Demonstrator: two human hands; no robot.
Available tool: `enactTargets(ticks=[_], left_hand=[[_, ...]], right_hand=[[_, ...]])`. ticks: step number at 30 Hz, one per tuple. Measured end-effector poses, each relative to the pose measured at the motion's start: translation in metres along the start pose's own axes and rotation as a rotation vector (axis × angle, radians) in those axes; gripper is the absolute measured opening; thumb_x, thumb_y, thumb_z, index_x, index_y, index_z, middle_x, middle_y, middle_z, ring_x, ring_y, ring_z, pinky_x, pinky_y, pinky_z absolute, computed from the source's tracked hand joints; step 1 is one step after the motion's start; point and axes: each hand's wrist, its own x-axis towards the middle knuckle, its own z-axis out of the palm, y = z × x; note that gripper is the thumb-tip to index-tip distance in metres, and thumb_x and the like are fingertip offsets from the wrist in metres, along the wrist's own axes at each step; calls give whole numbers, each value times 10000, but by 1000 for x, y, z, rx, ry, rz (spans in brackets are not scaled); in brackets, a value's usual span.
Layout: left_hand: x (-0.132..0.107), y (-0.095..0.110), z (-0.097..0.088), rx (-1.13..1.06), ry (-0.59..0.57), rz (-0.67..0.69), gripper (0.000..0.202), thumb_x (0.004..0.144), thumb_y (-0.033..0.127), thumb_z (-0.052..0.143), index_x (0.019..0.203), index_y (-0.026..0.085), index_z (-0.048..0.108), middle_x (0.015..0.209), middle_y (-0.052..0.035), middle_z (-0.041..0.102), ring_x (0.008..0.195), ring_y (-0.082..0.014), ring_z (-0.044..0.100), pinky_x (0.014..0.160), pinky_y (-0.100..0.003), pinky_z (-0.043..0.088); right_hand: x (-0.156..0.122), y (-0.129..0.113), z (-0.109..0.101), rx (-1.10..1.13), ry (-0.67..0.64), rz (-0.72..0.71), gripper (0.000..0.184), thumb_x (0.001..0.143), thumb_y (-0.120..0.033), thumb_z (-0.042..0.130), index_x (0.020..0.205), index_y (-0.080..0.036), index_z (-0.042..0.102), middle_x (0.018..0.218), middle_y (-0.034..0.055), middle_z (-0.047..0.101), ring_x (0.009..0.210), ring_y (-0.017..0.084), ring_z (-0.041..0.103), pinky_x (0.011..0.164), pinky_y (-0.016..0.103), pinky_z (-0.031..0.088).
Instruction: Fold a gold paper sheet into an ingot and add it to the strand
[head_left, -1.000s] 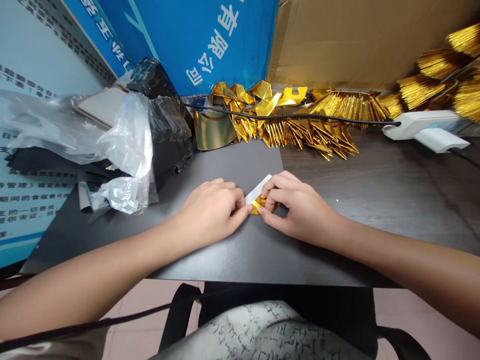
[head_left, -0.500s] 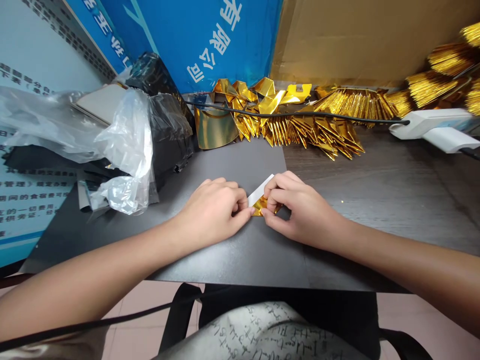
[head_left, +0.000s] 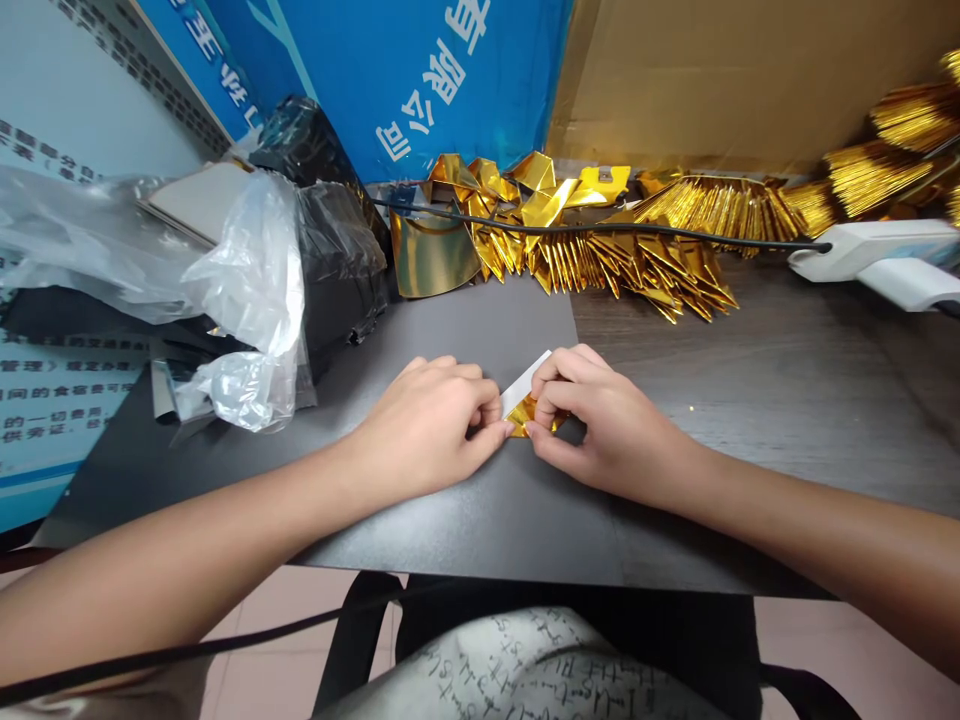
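Observation:
Between my two hands is a small piece of gold foil paper, its upper edge showing a white strip that slants up to the right. My left hand pinches its left corner between thumb and curled fingers. On the other side my right hand grips the right part, thumb and fingertips pressed together near the middle. The paper lies low over a dark grey sheet on the table. My fingers hide much of the paper's right side.
Folded gold paper pieces lie in a row along the back, with a black cable across them. A white power strip is at the right. Crumpled plastic bags and a black package stand at the left. Behind is a cardboard box.
Both hands keep the same pinch on the gold foil paper, with hardly any finger motion. The whole view has shifted slightly.

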Motion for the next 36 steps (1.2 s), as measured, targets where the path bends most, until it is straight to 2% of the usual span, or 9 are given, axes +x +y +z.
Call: enactTargets(ticks=[14, 23, 36], left_hand=[[0, -1, 2, 22, 36, 12, 275, 926, 370, 553, 760, 186, 674, 807, -17, 672, 797, -159, 508, 751, -333, 278], [0, 3, 2, 49, 47, -29, 283, 917, 393, 554, 767, 194, 689, 816, -30, 686, 802, -175, 519, 743, -347, 298], [-1, 4, 3, 78, 8, -58, 295, 938, 396, 508, 779, 207, 667, 852, -28, 682, 847, -198, 526, 764, -358, 303]], right_hand=[[0, 1, 1, -15, -12, 17, 189, 839, -96, 626, 698, -187, 539, 894, 65, 594, 898, 202, 500, 778, 337, 442], [0, 1, 1, -26, -9, 12, 196, 830, -87, 634, 697, -183, 527, 877, 59, 583, 879, 196, 484, 761, 330, 430], [0, 1, 3, -24, 5, 9, 195, 836, -93, 626, 688, -181, 535, 873, 59, 584, 884, 196, 489, 766, 324, 433]])
